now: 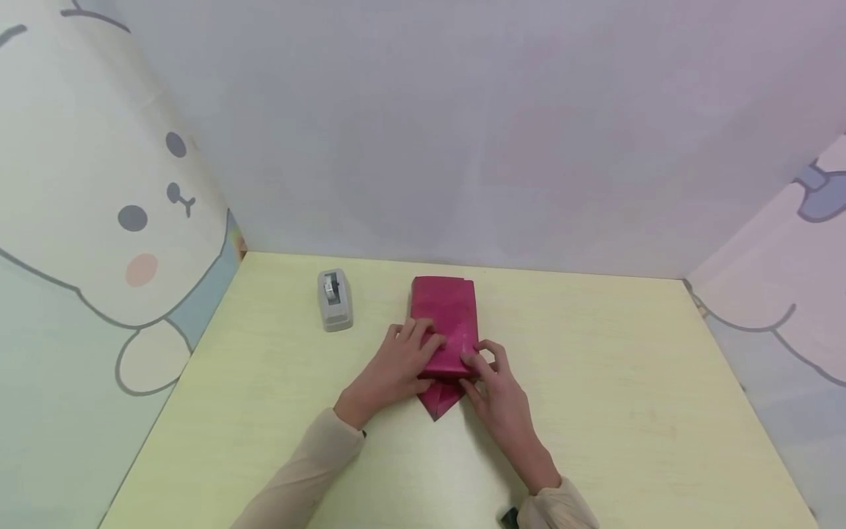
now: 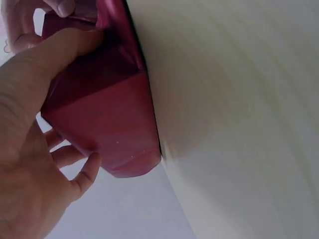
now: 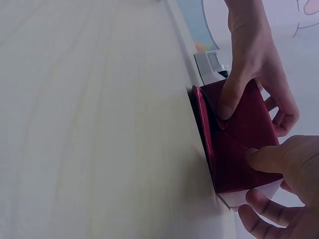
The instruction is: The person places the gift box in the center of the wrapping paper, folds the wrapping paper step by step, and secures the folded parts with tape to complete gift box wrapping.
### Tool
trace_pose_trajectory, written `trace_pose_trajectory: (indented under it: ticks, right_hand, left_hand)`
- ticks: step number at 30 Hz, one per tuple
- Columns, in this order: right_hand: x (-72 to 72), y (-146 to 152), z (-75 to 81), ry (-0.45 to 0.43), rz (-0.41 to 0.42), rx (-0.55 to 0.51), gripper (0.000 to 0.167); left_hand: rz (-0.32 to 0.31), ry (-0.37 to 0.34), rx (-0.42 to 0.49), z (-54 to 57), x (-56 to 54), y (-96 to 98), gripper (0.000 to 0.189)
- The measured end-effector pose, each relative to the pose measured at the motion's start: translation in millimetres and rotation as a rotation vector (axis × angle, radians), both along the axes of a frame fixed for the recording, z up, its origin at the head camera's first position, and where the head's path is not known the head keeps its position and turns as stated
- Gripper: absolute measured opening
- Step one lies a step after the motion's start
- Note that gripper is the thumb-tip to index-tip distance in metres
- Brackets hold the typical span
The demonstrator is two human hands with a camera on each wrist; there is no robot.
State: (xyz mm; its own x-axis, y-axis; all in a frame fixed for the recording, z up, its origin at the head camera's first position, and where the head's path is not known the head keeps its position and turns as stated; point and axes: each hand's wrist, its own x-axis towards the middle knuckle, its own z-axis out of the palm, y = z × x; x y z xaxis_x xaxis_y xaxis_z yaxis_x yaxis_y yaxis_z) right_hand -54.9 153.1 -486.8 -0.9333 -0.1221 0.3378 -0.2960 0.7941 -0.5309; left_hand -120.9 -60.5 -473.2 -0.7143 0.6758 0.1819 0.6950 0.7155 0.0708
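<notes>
A box wrapped in shiny magenta paper lies on the table, its near end toward me. From that end a pointed paper flap sticks out. My left hand grips the box from the left, fingers bent over its top and thumb pressed on the folded paper at the end. At the near right corner, my right hand grips it too; its thumb presses the end face, and its other fingers curl by the side. In the left wrist view the wrapped long side shows beside my left fingers.
A grey tape dispenser stands left of the box, toward the back of the pale yellow table. Behind the table rises a plain light wall. Cartoon-printed panels flank it on both sides.
</notes>
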Motion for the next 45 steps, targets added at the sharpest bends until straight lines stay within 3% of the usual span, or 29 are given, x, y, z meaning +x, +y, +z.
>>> trace_pose_trajectory:
  ticks: [6,17,31,40,45]
  right_hand:
    - [0.4,0.2,-1.3,0.007,-0.002,-0.007,0.05]
    - [-0.1,-0.9,-2.9,0.022,0.001,-0.026,0.05]
    - [0.4,-1.2,-3.8,0.023,-0.005,-0.044,0.049]
    - [0.6,-0.7,-6.2,0.017,-0.006,-0.052,0.049]
    - [9.0,-0.4,0.2,0.051,-0.025,0.051,0.052]
  left_hand:
    - [0.035,0.076,-0.062,-2.1,1.6,6.0,0.075]
    - [0.081,0.141,-0.117,-2.2,4.2,15.0,0.08]
    - [0.12,0.167,-0.157,-5.2,6.6,20.6,0.083]
    - [0.139,0.132,-0.174,-6.4,7.4,24.6,0.08]
    - [0.14,0.128,-0.181,-5.3,8.3,25.1,0.081]
